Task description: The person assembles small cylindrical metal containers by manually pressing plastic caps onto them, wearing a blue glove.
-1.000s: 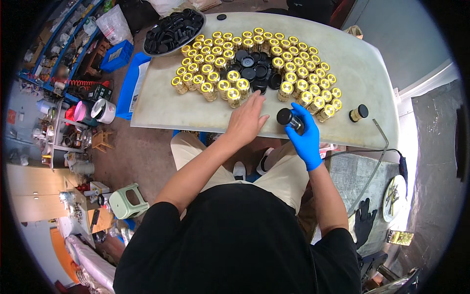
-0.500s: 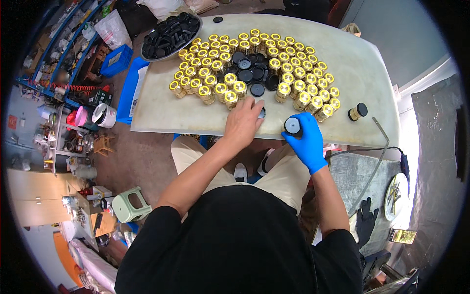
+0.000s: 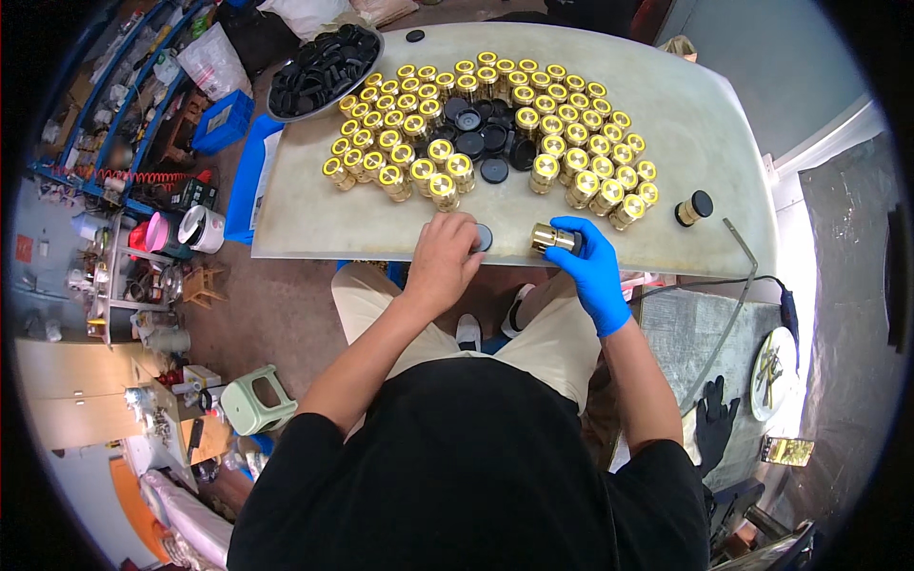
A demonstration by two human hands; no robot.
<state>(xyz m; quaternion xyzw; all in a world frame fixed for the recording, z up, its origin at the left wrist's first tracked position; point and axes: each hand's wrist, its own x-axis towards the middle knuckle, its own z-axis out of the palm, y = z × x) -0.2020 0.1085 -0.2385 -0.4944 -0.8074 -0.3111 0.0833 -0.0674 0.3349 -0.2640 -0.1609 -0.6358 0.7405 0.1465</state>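
Note:
My right hand (image 3: 592,271), in a blue glove, grips a gold-coloured metal cylinder (image 3: 545,238) lying on its side above the near table edge. A black cap (image 3: 577,243) sits on the cylinder's right end, between the gloved fingers. My bare left hand (image 3: 443,259) is at the table's front edge, its fingers curled against a round black cap (image 3: 484,238) with a greyish face. Just beyond that hand stands a gold cylinder (image 3: 443,193), one of many upright in a broad arc. Loose black caps (image 3: 494,139) lie heaped in the arc's middle.
A metal bowl (image 3: 377,63) heaped with black caps stands at the table's far left. At the right lie a capped gold cylinder (image 3: 694,208) and a thin bent metal rod (image 3: 741,246). A side bench holds a black glove (image 3: 714,428) and a white plate (image 3: 773,374).
My right hand has tipped its piece from cap-face up to sideways, so the gold body shows. My left hand has drawn left and nearer, and the cap at its fingers has moved with it.

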